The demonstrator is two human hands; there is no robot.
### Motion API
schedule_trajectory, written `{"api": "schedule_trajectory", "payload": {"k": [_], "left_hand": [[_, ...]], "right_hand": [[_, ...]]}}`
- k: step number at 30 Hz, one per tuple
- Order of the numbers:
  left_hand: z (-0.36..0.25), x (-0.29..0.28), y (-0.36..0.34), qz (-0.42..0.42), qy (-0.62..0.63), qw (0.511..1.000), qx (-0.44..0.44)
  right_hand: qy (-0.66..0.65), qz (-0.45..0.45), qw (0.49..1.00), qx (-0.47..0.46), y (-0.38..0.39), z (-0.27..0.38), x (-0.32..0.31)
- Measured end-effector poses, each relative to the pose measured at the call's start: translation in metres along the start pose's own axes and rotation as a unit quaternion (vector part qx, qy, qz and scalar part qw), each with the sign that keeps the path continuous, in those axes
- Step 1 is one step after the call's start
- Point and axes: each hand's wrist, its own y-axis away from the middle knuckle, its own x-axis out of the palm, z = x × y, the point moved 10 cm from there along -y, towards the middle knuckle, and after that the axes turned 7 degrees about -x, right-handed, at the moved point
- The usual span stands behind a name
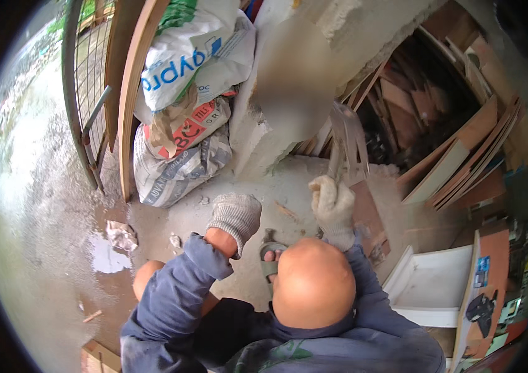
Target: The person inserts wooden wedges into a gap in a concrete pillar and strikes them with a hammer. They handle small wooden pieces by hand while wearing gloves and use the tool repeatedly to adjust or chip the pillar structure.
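Note:
My left hand (238, 219), in a grey knit glove, is curled into a fist above the concrete floor. Its fingers face away, so whatever they hold, if anything, is hidden. Farther right, my right hand (332, 202), in a pale knit glove, is closed round a pale stick-like handle (336, 159). The handle points up toward a rough concrete block (264, 133); its far end is lost in a blurred patch. My bare knee (314, 283) rises between the forearms, with my sandalled foot (270, 256) below it.
Stacked bags (183, 143) lean beside wooden boards (136, 93) and a metal mesh gate (87, 93) at far left. Loose panels and boards (463, 161) fill the right. A white tray-like drawer (432, 286) lies lower right. Crumpled paper (121, 235) lies near a puddle (110, 255).

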Motion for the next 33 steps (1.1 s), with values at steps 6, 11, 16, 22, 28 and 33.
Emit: {"api": "schedule_trajectory", "payload": {"k": [6,11,16,22,28,33], "left_hand": [[0.030,-0.080,-0.018,-0.210,0.054,0.974,-0.070],[0.040,-0.162,0.015,-0.462,0.107,0.880,-0.032],[0.005,-0.184,-0.010,-0.465,0.116,0.878,0.013],[-0.026,-0.194,-0.050,-0.425,0.100,0.899,-0.014],[-0.039,-0.197,-0.073,-0.420,0.021,0.907,-0.021],[-0.036,-0.197,-0.079,-0.424,0.012,0.904,-0.053]], "right_hand": [[-0.198,0.136,0.963,0.119,0.080,-0.044,0.029],[-0.219,0.211,0.936,0.177,0.142,-0.063,0.061],[-0.359,0.295,0.773,0.432,0.220,-0.084,0.108],[-0.394,0.305,0.791,0.356,0.199,-0.084,0.123],[-0.297,0.334,0.878,0.172,0.168,-0.100,0.108],[-0.262,0.327,0.898,0.138,0.191,-0.125,0.123]]}}
